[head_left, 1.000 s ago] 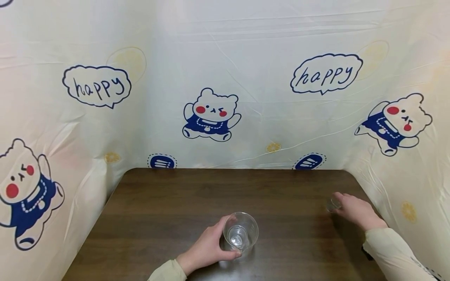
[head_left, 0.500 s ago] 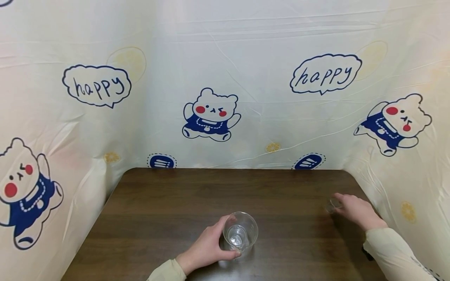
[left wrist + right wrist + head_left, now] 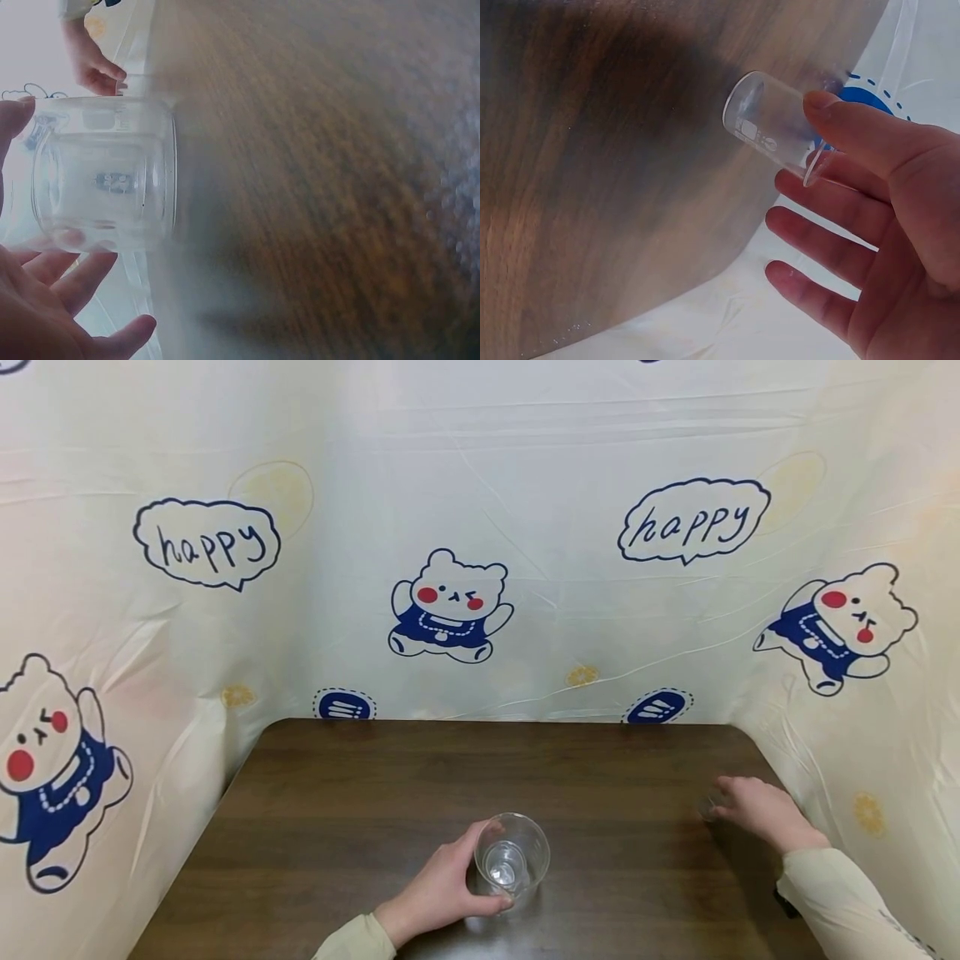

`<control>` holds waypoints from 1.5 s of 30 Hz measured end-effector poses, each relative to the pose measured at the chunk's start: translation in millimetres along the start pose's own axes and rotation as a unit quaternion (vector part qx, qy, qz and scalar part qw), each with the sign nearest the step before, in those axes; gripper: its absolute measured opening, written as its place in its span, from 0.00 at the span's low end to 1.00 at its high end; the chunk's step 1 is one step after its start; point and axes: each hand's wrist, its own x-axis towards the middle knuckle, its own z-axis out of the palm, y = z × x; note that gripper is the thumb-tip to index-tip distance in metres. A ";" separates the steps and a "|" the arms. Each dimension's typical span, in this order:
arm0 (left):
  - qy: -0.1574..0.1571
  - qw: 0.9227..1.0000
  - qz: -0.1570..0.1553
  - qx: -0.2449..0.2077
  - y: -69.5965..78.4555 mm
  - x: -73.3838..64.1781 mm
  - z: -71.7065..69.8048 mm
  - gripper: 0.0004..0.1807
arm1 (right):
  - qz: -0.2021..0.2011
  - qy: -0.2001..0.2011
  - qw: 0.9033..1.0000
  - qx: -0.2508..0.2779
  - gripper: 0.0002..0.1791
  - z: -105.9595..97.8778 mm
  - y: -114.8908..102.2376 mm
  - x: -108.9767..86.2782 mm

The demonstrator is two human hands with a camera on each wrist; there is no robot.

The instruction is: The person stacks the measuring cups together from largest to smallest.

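My left hand [image 3: 442, 885] holds a wide clear glass beaker [image 3: 536, 852] from its left side, with the thumb near and the fingers behind. Inside that beaker stands a smaller clear glass vessel [image 3: 504, 864], also visible through the wall in the left wrist view. At the table's right side, my right hand [image 3: 761, 810] pinches a small clear beaker [image 3: 769, 124] by its rim, between thumb and index finger. White print marks this beaker's wall, and its base is at the tabletop. The other right fingers extend apart from it in the right wrist view.
Both hands work over a dark brown wooden table [image 3: 360, 802] with rounded far corners. A pale curtain [image 3: 555, 527] printed with bears and "happy" bubbles encloses the back and sides. It hangs close beside the right forearm.
My right hand has shifted very slightly, and less of the small beaker shows past its fingers in the head view. The left hand and the wide beaker stay put.
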 end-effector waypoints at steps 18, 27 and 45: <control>-0.004 1.000 -0.008 -0.001 1.4 -1.0 0.3 0.48 | -0.032 0.021 0.999 -0.038 0.18 -12.8 -25.9 -3.3; -0.007 1.000 -0.011 -0.005 1.6 -0.4 -1.0 0.47 | -0.046 0.034 0.997 -0.053 0.18 -27.4 -48.3 -6.7; -0.004 1.000 -0.003 -0.004 -2.6 0.8 0.5 0.47 | -0.098 0.083 0.988 -0.082 0.15 -42.9 -79.7 -10.3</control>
